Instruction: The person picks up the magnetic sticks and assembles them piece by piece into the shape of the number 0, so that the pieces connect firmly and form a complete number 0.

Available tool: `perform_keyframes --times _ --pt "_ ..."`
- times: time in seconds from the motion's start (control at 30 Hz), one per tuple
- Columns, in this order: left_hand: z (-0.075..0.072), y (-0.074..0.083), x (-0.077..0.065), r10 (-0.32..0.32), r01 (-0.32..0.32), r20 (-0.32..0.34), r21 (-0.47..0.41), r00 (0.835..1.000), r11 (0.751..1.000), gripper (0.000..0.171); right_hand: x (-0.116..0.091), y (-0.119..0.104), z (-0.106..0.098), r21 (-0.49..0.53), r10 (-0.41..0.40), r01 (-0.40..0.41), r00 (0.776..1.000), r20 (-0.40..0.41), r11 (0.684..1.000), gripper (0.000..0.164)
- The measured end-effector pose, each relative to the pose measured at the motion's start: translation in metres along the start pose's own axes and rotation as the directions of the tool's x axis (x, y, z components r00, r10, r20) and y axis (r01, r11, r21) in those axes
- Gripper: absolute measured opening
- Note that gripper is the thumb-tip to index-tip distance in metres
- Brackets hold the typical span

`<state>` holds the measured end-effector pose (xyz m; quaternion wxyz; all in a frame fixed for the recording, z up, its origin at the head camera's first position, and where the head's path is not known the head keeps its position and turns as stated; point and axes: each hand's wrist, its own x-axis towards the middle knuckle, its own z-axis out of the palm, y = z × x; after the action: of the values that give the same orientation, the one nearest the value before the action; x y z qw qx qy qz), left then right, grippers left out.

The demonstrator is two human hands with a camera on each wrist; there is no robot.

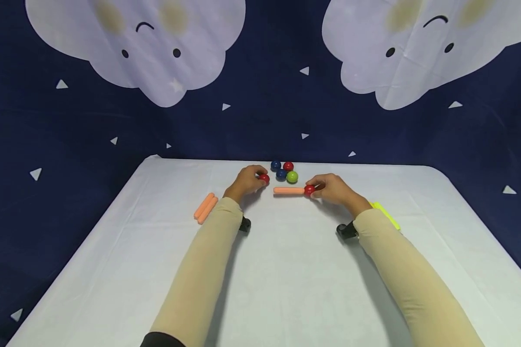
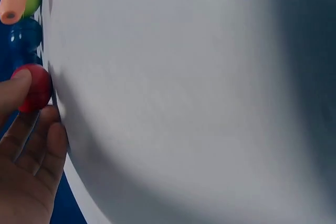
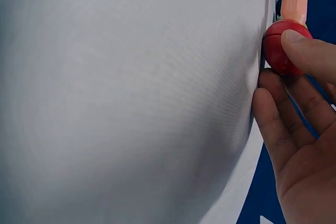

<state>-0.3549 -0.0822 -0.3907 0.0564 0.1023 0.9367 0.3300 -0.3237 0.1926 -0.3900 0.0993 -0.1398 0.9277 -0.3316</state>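
Two beige sleeves lie nearest the camera, the left sleeve (image 1: 199,270) rising from the lower middle of the frame and the right sleeve (image 1: 417,284) from the lower right. A black wrist device shows beside each cuff.

Going left to right, two orange sticks (image 1: 208,210) lie side by side, left of the centre of the frame, on the white surface (image 1: 156,289), slanting just beyond the left sleeve. The left hand (image 1: 246,180) pinches a glossy red ball (image 1: 264,180) between its thumb and fingers, slightly above the middle of the frame's lower half; in the left wrist view, the other fingers are loosely bent, apart from the ball.

Next come two dark blue balls (image 1: 281,175), another red ball (image 1: 288,166) and a light green ball (image 1: 292,177), grouped closely near the far edge of the surface.

Just below them, a single orange stick (image 1: 288,191) lies level across the picture. Its left end, showing a small dark hole in the left wrist view, points towards the left hand's ball with a gap between. Its right end meets a seamed red ball (image 1: 309,190); whether it sits inside cannot be told. The right hand (image 1: 336,189) pinches that ball, thumb on top, remaining fingers loosely extended. Bright yellow pieces (image 1: 387,216) lie farther right, partly behind the right sleeve.
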Motion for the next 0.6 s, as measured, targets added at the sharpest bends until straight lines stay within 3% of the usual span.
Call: perform_keyframes --times 0.2,0.4,0.6 --pt "-0.010 -0.010 -0.011 0.006 -0.006 0.007 0.002 1.000 1.000 0.039 0.002 0.000 0.002 0.000 -0.015 0.015 1.000 -0.008 1.000 0.037" --pt "-0.014 -0.013 -0.029 -0.007 0.003 0.060 0.052 0.998 0.999 0.037 0.001 0.000 0.002 -0.016 -0.019 0.019 1.000 -0.009 1.000 0.036" --pt "-0.016 -0.013 -0.040 -0.003 -0.001 0.097 0.037 0.995 0.999 0.040 -0.001 -0.001 0.000 -0.024 -0.020 0.020 1.000 -0.007 1.000 0.036"
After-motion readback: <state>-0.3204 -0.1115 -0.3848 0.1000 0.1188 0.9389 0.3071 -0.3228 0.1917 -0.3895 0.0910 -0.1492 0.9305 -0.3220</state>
